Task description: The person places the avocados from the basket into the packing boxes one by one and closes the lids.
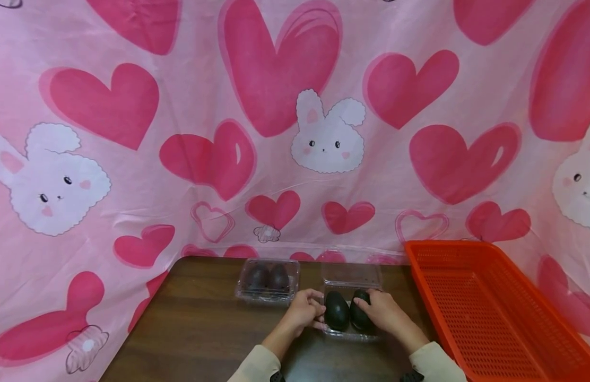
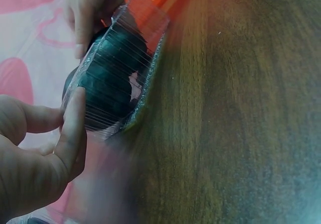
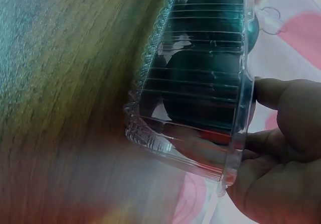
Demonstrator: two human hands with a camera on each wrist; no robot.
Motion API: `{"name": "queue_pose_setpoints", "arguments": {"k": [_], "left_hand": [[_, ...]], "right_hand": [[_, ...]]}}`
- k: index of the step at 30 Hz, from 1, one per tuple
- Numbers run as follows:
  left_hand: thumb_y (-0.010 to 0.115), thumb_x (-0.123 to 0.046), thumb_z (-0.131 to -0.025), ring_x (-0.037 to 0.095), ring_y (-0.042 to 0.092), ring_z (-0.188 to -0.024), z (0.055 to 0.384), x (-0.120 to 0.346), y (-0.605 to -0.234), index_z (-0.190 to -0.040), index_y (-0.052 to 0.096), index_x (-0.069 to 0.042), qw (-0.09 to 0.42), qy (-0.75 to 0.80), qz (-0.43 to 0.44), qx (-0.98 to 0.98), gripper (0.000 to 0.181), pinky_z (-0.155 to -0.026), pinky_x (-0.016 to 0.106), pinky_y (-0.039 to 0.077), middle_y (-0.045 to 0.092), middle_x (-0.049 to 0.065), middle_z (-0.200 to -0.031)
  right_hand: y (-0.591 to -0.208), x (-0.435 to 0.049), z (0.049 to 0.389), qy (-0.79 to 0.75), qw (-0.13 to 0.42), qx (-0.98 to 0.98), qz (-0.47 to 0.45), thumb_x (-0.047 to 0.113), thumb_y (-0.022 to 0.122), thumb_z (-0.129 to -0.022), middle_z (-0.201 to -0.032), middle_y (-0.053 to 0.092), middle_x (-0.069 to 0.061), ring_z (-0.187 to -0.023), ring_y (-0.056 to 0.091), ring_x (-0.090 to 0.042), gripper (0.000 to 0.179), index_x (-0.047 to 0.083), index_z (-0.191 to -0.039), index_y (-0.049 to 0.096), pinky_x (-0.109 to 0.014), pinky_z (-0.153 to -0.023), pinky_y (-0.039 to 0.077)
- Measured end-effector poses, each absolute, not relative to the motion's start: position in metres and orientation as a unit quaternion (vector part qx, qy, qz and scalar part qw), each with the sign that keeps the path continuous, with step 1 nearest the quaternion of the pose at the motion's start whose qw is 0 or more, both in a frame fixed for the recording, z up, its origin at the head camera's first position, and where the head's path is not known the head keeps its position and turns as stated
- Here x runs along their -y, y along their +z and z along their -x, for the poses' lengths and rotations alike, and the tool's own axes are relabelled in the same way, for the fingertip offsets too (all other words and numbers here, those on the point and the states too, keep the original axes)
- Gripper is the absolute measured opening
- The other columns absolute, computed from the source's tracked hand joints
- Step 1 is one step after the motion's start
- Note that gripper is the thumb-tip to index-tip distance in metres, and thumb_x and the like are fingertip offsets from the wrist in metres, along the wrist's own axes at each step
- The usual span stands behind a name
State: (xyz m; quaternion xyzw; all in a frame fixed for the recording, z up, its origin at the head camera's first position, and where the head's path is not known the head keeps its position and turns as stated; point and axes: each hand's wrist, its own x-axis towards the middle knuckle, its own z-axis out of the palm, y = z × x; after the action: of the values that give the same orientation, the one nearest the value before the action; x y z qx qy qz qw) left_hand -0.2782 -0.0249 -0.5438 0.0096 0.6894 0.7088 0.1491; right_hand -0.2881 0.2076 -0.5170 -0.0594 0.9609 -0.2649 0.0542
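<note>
Two dark green avocados, a left one [image 1: 337, 311] and a right one [image 1: 360, 313], lie side by side in a clear plastic clamshell box [image 1: 348, 335] whose lid [image 1: 351, 273] is folded back. My left hand [image 1: 305, 309] pinches the box's left rim between thumb and forefinger, as the left wrist view also shows. Around the right avocado my right hand [image 1: 382, 310] curls its fingers, the thumb on top; in the right wrist view some fingers reach inside the box wall [image 3: 200, 108]. The underside of that avocado is partly hidden.
Behind and left, a second clear clamshell [image 1: 268, 281] holds two darker, brownish avocados. An orange plastic basket [image 1: 433, 297] stands at the right of the wooden table [image 1: 204, 323]. A pink heart-patterned cloth [image 1: 276, 180] hangs along the back and sides.
</note>
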Motion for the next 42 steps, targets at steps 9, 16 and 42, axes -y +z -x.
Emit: {"name": "queue_pose_setpoints", "arguments": {"k": [9,16,42], "left_hand": [[0.063,0.013,-0.091,0.015,0.056,-0.055,0.279,0.022,-0.544,-0.122,0.056,0.008,0.150,0.708,-0.012,-0.690,0.032,-0.052,0.034,0.062,0.055,0.007,-0.072],[0.062,0.014,-0.090,0.015,0.056,-0.056,0.278,0.021,-0.544,-0.122,0.056,0.008,0.151,0.711,-0.012,-0.686,0.033,-0.052,0.034,0.062,0.055,0.007,-0.072],[0.063,0.011,-0.091,0.016,0.056,-0.055,0.279,0.025,-0.549,-0.123,0.056,0.008,0.148,0.708,-0.014,-0.691,0.033,-0.052,0.035,0.062,0.055,0.007,-0.072]], "right_hand": [[-0.519,-0.203,0.280,-0.248,-0.006,-0.967,0.056,0.031,0.069,-0.098,-0.102,0.070,-0.031,-0.092,0.070,-0.040,0.043,-0.010,-0.109,0.063,-0.058,-0.085,0.059],[-0.520,-0.195,0.275,-0.205,-0.047,-0.977,0.048,0.029,0.075,-0.093,-0.096,0.067,-0.029,-0.084,0.070,-0.042,0.047,-0.012,-0.110,0.057,-0.058,-0.082,0.061],[-0.496,-0.232,0.319,-0.355,-0.067,-0.932,0.029,0.021,0.064,-0.100,-0.134,0.055,-0.032,-0.120,0.057,-0.048,0.052,-0.009,-0.138,0.046,-0.062,-0.104,0.050]]}}
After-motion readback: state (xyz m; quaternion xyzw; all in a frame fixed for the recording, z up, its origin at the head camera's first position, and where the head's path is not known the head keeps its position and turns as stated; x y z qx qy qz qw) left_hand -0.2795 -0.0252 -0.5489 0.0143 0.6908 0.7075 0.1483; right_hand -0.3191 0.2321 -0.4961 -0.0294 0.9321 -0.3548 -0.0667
